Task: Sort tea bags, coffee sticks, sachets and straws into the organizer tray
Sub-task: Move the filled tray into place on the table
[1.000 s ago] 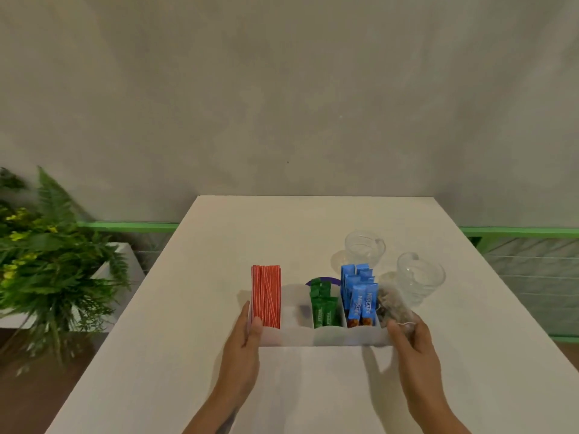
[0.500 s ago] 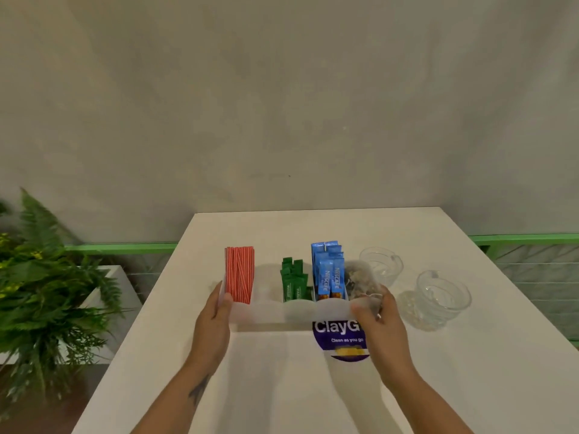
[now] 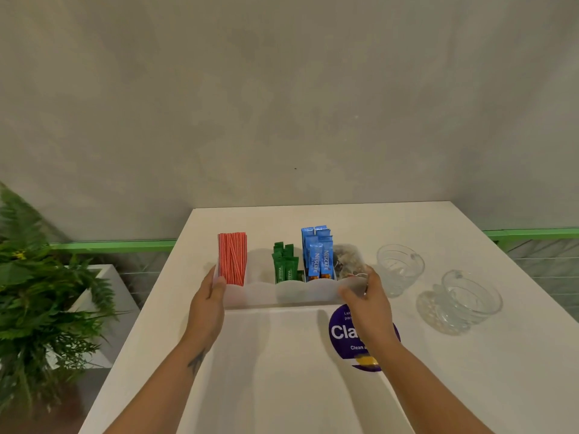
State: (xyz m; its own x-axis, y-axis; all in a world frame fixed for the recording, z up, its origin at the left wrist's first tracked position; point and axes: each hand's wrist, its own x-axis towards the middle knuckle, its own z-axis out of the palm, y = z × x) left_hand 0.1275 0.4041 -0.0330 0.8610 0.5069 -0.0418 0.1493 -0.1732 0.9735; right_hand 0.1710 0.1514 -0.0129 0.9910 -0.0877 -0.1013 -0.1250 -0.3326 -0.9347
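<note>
Hands grip the 2 ends of a translucent white organizer tray [image 3: 291, 294] on a white table [image 3: 282, 371]: the left hand [image 3: 208, 303] holds the left end with its thumb hooked over the front corner and its fingers behind the end wall, and the right hand [image 3: 368, 300] holds the right end with its thumb across the scalloped front wall and its fingers curled round the corner. Whether the tray rests on the table or is raised off it cannot be told. Between the hands, the compartment just beside the left thumb holds a bundle of red-and-white striped straws [image 3: 232, 258] standing upright. Toward the right hand come green Stevia sachets [image 3: 285, 267], then blue Nescafe coffee sticks [image 3: 318, 256] standing taller than the sachets. The end compartment, against the right hand's fingers, holds tea bags [image 3: 347, 261], their strings and tags too blurred to make out well. Under the right wrist lies a round purple sticker [image 3: 347, 335] with white lettering, partly hidden by the forearm. To the right of the right hand stand 2 clear glass cups [image 3: 400, 267], the nearer just beside the fingers, the other [image 3: 470, 297] farther right and closer to the person. Beyond the left hand, off the table's edge, a fern [image 3: 37, 296] grows in a white planter [image 3: 103, 289].
</note>
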